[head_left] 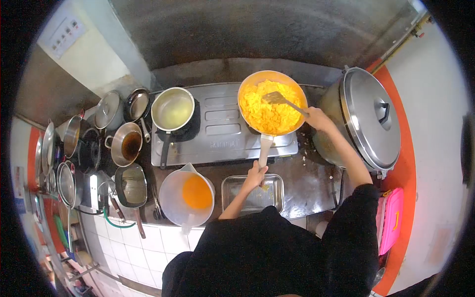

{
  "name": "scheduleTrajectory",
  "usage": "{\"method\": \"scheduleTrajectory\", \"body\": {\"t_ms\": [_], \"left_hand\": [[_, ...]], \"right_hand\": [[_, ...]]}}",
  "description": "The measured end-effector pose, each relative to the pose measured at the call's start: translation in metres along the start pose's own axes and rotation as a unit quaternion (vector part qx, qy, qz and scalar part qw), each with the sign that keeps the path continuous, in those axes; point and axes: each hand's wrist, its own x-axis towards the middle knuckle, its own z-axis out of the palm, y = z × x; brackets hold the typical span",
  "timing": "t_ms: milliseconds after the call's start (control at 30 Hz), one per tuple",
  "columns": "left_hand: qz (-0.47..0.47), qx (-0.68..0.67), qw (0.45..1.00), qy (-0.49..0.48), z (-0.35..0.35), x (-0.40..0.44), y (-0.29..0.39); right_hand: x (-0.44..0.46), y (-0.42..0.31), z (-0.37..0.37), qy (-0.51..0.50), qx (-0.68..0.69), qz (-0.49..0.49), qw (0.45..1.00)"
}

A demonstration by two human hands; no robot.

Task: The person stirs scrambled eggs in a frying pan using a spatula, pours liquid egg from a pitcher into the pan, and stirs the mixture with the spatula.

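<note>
My left hand (pixel 255 176) is closed around the pale handle of a frying pan (pixel 249 78), which sits over the right side of a gas stove (pixel 217 151). Yellow scrambled eggs (pixel 262 111) fill much of the pan. My right hand (pixel 318 119) grips a spatula (pixel 289 103), its slotted-looking blade resting in the eggs near the pan's middle. Below the stove, a metal tray (pixel 242 200) lies close to my left hand. Beside it stands a translucent pitcher (pixel 170 200) with orange liquid at its bottom.
A saucepan (pixel 173 106) with pale liquid sits on the stove's left side. A large lidded steel pot (pixel 366 119) stands close by my right forearm. Several pans crowd the left, including one with dark liquid (pixel 131 146) and a square pan (pixel 131 185). A pink case (pixel 392 218) is at right.
</note>
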Motion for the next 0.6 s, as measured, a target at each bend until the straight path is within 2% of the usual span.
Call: {"method": "scheduleTrajectory", "body": {"t_ms": [67,133,200,267,300,400,467,533,600], "left_hand": [[0.001,-0.029,1.000,-0.001,0.002,0.005,-0.006],[0.002,-0.031,1.000,-0.003,0.002,0.005,-0.004],[0.001,-0.036,0.999,-0.005,0.004,0.005,-0.004],[0.000,-0.042,0.999,-0.003,0.005,0.007,-0.005],[0.000,-0.037,0.999,-0.002,0.006,0.006,-0.003],[-0.001,-0.030,1.000,0.004,0.005,-0.001,-0.002],[0.010,-0.041,0.999,0.002,0.004,0.004,-0.002],[0.023,-0.024,0.999,0.010,0.003,0.003,0.000],[0.016,-0.022,0.999,0.021,0.002,0.001,0.002]], "right_hand": [[-0.027,-0.005,-0.016,0.080,-0.090,-0.049,0.992],[-0.066,-0.035,-0.027,0.069,-0.135,0.005,0.988],[-0.091,-0.057,-0.015,-0.009,-0.248,0.028,0.968],[-0.086,-0.043,0.039,0.014,-0.261,0.010,0.965],[-0.077,-0.039,0.056,0.040,-0.247,0.007,0.968],[-0.052,-0.021,0.048,0.083,-0.214,0.003,0.973],[-0.016,0.022,0.052,0.070,-0.123,-0.010,0.990],[-0.013,0.023,0.009,0.056,-0.044,-0.085,0.994],[-0.029,-0.012,-0.053,-0.083,0.035,0.098,0.991]]}}
